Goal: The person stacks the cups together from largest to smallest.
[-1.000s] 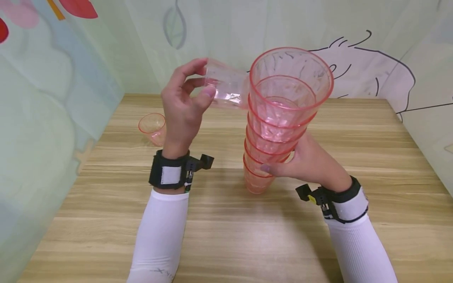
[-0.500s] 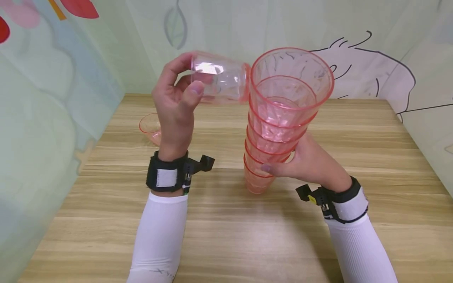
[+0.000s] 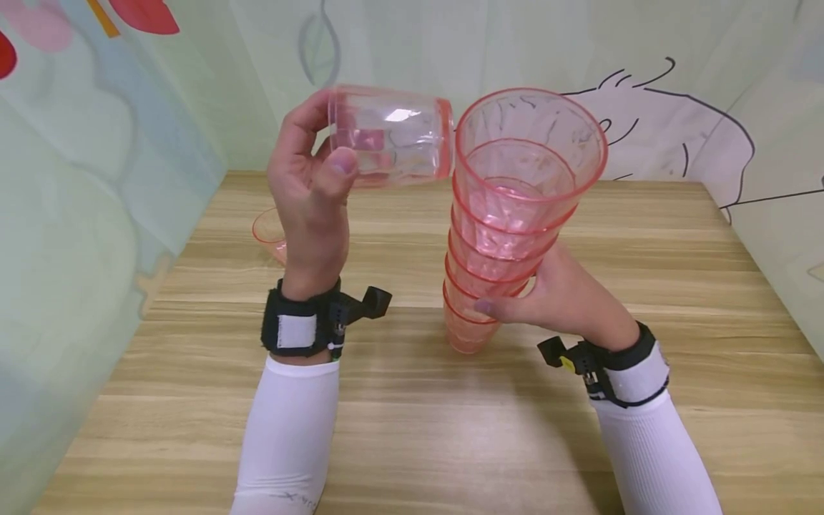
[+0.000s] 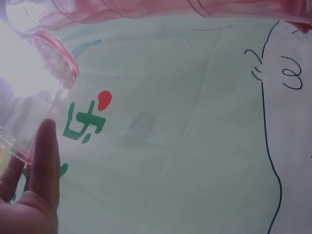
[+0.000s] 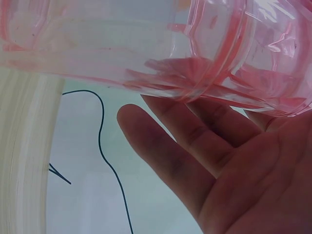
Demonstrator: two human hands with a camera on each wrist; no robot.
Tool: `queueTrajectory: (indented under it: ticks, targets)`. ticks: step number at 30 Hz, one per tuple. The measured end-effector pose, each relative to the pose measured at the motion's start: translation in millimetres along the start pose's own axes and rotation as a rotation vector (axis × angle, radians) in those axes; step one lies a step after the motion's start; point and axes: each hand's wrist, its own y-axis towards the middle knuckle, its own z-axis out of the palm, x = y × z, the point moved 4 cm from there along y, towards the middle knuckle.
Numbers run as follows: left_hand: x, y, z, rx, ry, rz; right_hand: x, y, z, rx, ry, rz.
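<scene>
In the head view my left hand holds a clear pink plastic cup sideways in the air, thumb in front and fingers behind. One end of this cup points at the upper part of a tall stack of nested pink cups, with a narrow gap between them. My right hand grips the stack low down, its thumb across the near side and the other fingers hidden behind. The left wrist view shows the cup at the left edge; in the right wrist view, fingers lie along the stack.
Another pink cup stands on the wooden table at the left, partly hidden by my left hand. A wall with printed drawings rises along the table's back edge and sides.
My left hand has moved left and slightly up with its cup, and a gap has opened between that cup and the stack. The right hand and the stack stay put.
</scene>
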Motion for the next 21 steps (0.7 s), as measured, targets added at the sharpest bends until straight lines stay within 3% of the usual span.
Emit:
queueTrajectory:
  ticks: [14, 21]
  targets:
    - [-12.3, -0.3, 4.1, -0.036, -0.143, 0.001, -1, 0, 0, 0.002, -0.003, 0.003]
    - [-14.0, -1.8, 5.4, -0.022, -0.215, -0.040, -1, 0, -1, 0.006, -0.007, -0.009]
